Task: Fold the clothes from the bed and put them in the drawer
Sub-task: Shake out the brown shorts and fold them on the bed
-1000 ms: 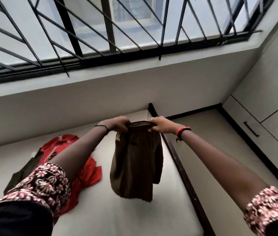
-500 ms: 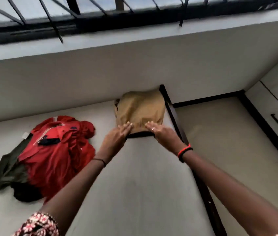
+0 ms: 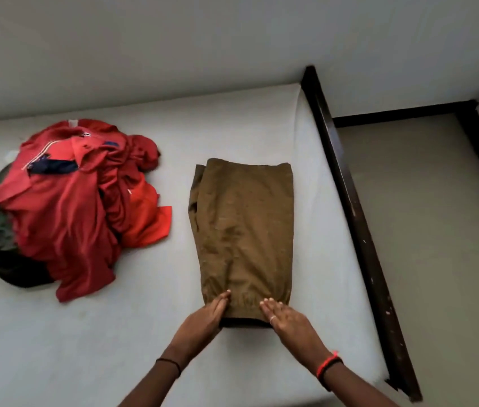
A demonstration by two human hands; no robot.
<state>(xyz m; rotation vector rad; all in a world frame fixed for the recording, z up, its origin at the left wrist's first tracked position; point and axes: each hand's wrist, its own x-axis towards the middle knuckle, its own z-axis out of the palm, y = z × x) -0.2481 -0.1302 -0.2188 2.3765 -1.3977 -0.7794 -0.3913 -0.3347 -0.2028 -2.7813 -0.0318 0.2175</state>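
While the brown shorts point(image 3: 244, 230) lie flat on the white mattress point(image 3: 144, 348), at three o'clock from the heap of red shirts point(image 3: 79, 201), the left hand point(image 3: 206, 317) and right hand point(image 3: 288, 318) press straight, ungripping fingers on the six o'clock elasticated edge, probably smoothing it for the next fold.

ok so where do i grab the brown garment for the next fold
Likely the two near corners by the gathered band, from the near side, where the left hand and right hand lie flat. The brown garment lies flat, lengthwise away, so that end folds over.
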